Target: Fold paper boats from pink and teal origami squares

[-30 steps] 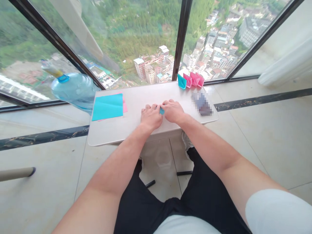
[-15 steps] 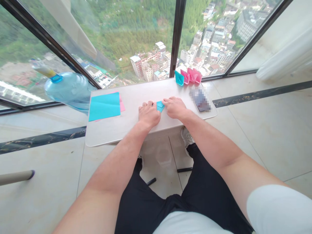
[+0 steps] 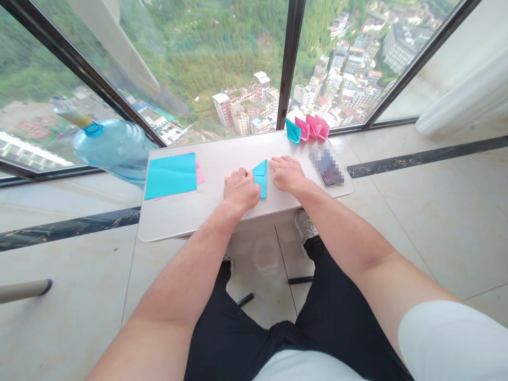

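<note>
A folded blue paper [image 3: 261, 180] with a slanted upper left edge and a straight right edge lies on the small white table. My left hand [image 3: 241, 189] is closed, its curled fingers pressing the paper's left side and covering part of it. Just right of the paper, my right hand [image 3: 286, 173] rests on the tabletop with its fingers stretched out. A narrow gap shows between its fingertips and the paper's edge.
At the left of the white table [image 3: 166, 219] lies a flat blue sheet [image 3: 170, 176] over pink paper [image 3: 200, 172]. A folded blue paper piece [image 3: 292, 130] and several pink ones [image 3: 317, 127] stand at the back right, behind a blurred phone [image 3: 327, 165]. A large water bottle [image 3: 115, 145] is beyond the left end.
The folded paper has turned and more of it shows, its right edge now upright. My right hand has come off it to the right; my left hand stays on its left side.
</note>
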The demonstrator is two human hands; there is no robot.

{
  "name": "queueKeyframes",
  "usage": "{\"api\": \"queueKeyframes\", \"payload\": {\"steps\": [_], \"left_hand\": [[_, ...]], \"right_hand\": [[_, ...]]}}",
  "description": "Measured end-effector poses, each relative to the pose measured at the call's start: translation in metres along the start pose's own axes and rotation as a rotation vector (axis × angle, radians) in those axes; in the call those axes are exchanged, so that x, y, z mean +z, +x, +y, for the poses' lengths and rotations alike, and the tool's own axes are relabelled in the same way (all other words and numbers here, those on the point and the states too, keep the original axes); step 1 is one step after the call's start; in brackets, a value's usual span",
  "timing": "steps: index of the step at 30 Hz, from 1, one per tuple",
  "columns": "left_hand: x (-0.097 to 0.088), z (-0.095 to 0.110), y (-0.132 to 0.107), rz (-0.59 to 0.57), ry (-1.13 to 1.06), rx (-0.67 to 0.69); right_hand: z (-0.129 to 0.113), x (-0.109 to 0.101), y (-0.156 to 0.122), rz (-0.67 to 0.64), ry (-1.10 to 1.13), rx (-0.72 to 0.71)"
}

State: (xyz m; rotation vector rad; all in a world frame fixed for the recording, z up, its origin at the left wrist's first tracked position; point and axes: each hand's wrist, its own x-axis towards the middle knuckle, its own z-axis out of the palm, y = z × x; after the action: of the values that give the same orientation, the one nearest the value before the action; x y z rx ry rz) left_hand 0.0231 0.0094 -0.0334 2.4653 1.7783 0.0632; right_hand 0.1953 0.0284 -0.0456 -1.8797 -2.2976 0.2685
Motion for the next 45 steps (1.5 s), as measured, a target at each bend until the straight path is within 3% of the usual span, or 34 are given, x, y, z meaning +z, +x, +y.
{"api": "queueKeyframes", "payload": {"steps": [4, 7, 10, 13, 17, 19, 22, 25, 36, 40, 45], "left_hand": [[0.001, 0.0, 0.001, -0.016, -0.012, -0.008], [0.001, -0.001, 0.001, -0.017, -0.014, -0.016], [0.002, -0.002, -0.001, -0.02, -0.009, -0.016], [0.0, -0.002, -0.002, -0.034, -0.002, -0.032], [-0.004, -0.008, 0.0, -0.074, -0.002, -0.054], [-0.003, -0.016, 0.001, -0.058, -0.027, 0.0], [0.001, -0.033, 0.001, 0.058, -0.106, 0.165], [0.007, -0.047, 0.002, 0.028, -0.153, 0.263], [0.01, -0.048, 0.005, 0.023, -0.109, 0.231], [0.009, -0.049, 0.004, 0.014, -0.075, 0.21], [0.006, -0.046, 0.003, 0.008, -0.016, 0.177]], "right_hand": [[-0.006, 0.002, 0.002, -0.049, 0.032, -0.13], [-0.01, 0.004, 0.006, -0.081, 0.022, -0.04], [-0.011, 0.005, 0.006, -0.009, 0.033, 0.046], [-0.012, 0.002, 0.0, 0.054, 0.069, -0.133], [-0.015, -0.003, -0.009, -0.039, 0.073, -0.33], [-0.013, -0.005, -0.01, -0.056, 0.089, -0.342], [-0.009, -0.007, -0.011, -0.061, 0.133, -0.349], [-0.004, -0.006, -0.011, -0.052, 0.164, -0.396], [-0.005, -0.012, -0.013, -0.063, 0.095, -0.536], [-0.009, -0.012, -0.014, 0.004, 0.071, -0.545], [-0.013, -0.011, -0.017, 0.064, 0.111, -0.437]]}}
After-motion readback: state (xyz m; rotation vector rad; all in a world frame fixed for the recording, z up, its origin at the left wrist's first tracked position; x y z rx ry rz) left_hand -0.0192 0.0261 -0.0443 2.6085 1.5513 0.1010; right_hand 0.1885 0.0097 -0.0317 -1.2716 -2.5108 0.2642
